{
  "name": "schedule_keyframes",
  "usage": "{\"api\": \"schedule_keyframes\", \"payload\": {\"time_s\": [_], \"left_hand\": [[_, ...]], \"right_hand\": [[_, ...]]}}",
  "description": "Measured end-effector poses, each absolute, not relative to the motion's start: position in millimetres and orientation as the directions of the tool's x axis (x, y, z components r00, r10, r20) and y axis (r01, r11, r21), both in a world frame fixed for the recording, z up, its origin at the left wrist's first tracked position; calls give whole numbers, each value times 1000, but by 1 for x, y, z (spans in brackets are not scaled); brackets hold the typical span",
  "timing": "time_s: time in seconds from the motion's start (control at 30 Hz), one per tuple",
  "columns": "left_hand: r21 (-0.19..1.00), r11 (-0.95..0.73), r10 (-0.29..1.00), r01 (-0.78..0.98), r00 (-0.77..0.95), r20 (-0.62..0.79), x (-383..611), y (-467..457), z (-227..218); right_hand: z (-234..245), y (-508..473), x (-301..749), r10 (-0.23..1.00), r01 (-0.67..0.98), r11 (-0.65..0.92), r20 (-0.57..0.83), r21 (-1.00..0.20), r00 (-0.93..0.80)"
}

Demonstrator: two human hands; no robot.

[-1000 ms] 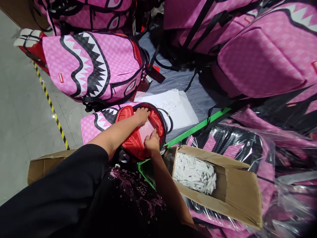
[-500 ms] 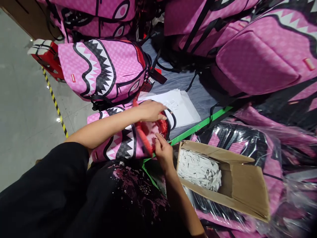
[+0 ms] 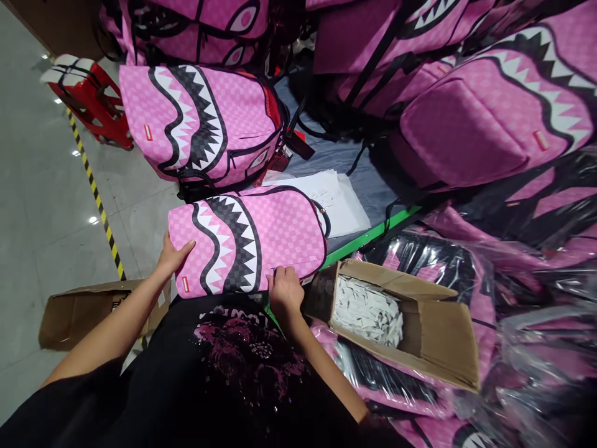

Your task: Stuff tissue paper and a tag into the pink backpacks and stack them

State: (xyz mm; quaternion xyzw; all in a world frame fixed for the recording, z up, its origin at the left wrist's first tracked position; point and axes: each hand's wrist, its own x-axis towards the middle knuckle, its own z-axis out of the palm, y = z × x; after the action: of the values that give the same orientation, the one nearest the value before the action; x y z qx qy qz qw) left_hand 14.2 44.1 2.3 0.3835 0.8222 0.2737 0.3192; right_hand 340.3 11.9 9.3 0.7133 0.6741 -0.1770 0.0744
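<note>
A pink checkered backpack (image 3: 261,239) with a shark-mouth print lies flat and closed in front of me, its teeth pattern facing up. My left hand (image 3: 171,256) cups its bottom end on the left, thumb and fingers spread against the fabric. My right hand (image 3: 284,289) grips the near edge of the same backpack, with its fingers curled over the zipper side. A stack of white paper sheets (image 3: 326,196) lies just beyond the bag.
An open cardboard box (image 3: 433,333) of small white packets (image 3: 368,311) sits to my right. More pink shark backpacks (image 3: 200,121) are piled behind, others wrapped in clear plastic (image 3: 466,267). A flat carton (image 3: 79,305) and a red stool (image 3: 88,99) stand on the left floor.
The red-lined flap has been closed over the bag. My left hand moved from the top opening to the bag's bottom end; my right hand shifted to its near edge.
</note>
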Motion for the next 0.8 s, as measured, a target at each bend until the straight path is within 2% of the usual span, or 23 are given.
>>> {"api": "schedule_keyframes", "payload": {"time_s": [0.1,0.27,0.47,0.53,0.6,0.67,0.73,0.8], "left_hand": [[687,609,762,398,-534,-366,19,41,-2],[686,615,753,389,-549,-364,13,39,-6],[625,646,738,439,-571,-361,11,38,-2],[603,653,734,458,-580,-354,13,39,0],[586,654,737,479,-579,-349,17,39,-1],[573,650,745,500,-570,-347,21,40,-2],[564,644,753,517,-558,-348,24,40,-3],[561,634,765,533,-541,-349,25,40,-3]], "right_hand": [[13,26,333,942,1000,7,-334,-16,-11],[15,24,345,944,987,119,-321,104,-80],[29,34,375,885,927,356,-360,118,-295],[37,48,397,921,944,296,-305,148,-241],[45,65,420,975,973,135,-198,189,-97],[49,75,432,994,985,-54,-89,164,70],[48,68,429,978,978,-205,29,27,205],[39,44,409,947,939,-277,110,-205,304]]}}
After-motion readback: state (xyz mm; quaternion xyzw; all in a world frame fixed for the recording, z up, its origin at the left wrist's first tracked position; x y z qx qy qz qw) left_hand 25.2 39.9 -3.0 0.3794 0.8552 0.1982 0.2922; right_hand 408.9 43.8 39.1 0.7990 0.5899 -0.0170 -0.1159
